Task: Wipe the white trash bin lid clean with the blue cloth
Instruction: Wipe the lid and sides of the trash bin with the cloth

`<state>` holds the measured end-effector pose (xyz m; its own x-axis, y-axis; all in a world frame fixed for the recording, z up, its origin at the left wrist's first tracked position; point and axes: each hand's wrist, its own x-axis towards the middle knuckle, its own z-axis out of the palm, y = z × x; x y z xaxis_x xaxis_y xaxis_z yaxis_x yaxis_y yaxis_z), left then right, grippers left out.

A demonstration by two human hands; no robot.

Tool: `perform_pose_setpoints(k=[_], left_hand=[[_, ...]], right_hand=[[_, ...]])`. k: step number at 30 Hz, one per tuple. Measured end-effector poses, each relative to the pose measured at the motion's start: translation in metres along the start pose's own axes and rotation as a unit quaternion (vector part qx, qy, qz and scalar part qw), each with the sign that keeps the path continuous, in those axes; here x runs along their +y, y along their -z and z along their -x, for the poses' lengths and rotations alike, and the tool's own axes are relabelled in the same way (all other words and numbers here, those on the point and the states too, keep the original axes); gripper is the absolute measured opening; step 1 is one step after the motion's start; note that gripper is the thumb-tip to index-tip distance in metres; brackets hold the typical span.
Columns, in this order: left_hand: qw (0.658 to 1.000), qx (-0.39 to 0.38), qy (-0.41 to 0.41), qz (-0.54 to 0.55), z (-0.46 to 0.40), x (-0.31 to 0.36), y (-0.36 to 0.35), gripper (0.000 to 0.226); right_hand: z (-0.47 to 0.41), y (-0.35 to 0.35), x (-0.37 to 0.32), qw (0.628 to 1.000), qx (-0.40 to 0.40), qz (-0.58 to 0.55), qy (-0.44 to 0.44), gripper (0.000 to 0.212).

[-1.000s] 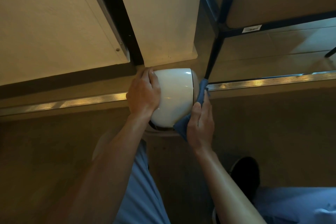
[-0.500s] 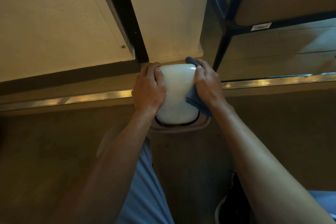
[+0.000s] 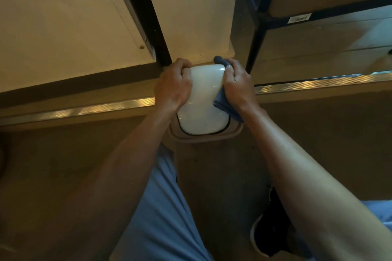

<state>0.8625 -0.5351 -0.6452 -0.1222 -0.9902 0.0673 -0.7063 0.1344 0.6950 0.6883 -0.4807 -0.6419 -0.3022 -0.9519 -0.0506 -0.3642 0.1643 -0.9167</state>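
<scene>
Lid (image 3: 203, 99): glossy white, with small bright glints.
Bin rim (image 3: 206, 137): beige, with a thin black line where it met the lid.
Cloth (image 3: 222, 105): plain blue.
Trousers (image 3: 161, 214): light blue, unpatterned.
Shoe (image 3: 268, 237): black with a white sole edge.
Floor strip (image 3: 95, 108): ribbed metallic, catching yellow light.
Shelf frame (image 3: 257, 34): dark blue.
Floor (image 3: 53, 165): brown.

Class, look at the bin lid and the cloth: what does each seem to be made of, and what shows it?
White trash bin lid: probably glossy moulded plastic; it is smooth, curved and carries small bright highlights. Blue cloth: soft, matte fabric, possibly microfibre; it folds and bunches under the right hand.
</scene>
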Motion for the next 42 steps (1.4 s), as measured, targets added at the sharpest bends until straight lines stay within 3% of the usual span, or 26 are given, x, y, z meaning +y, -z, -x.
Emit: perform_pose_setpoints(k=[4,8,12,19,27,34,38,42], left_hand=[[0.997,-0.020,-0.035,-0.060,0.000,-0.001,-0.001,0.036],[0.998,0.006,-0.024,-0.063,0.003,0.002,-0.005,0.037],[0.998,0.019,-0.010,-0.066,0.001,0.004,-0.006,0.038],[0.997,0.021,-0.027,-0.071,0.002,-0.002,-0.006,0.041],[0.995,0.038,-0.032,-0.086,0.003,-0.001,-0.009,0.040],[0.995,0.027,-0.038,-0.092,0.001,-0.003,-0.008,0.038],[0.995,0.024,-0.037,-0.088,0.002,-0.003,-0.007,0.039],[0.994,0.023,-0.049,-0.091,0.005,-0.003,-0.009,0.039]], right_hand=[[0.001,-0.001,0.001,1.000,-0.001,-0.017,-0.006,0.043],[0.007,-0.004,0.007,0.998,0.002,-0.061,-0.021,0.049],[0.041,-0.010,0.026,0.994,0.052,-0.092,-0.023,0.054],[0.045,-0.011,0.029,0.994,0.062,-0.081,-0.025,0.053],[-0.027,-0.002,-0.014,0.997,-0.048,0.055,-0.040,0.040],[0.047,-0.023,0.022,0.993,0.118,-0.007,-0.011,0.054],[0.082,-0.032,0.041,0.993,0.114,-0.020,-0.022,0.060],[0.057,-0.019,0.032,0.992,0.091,-0.077,-0.037,0.055]])
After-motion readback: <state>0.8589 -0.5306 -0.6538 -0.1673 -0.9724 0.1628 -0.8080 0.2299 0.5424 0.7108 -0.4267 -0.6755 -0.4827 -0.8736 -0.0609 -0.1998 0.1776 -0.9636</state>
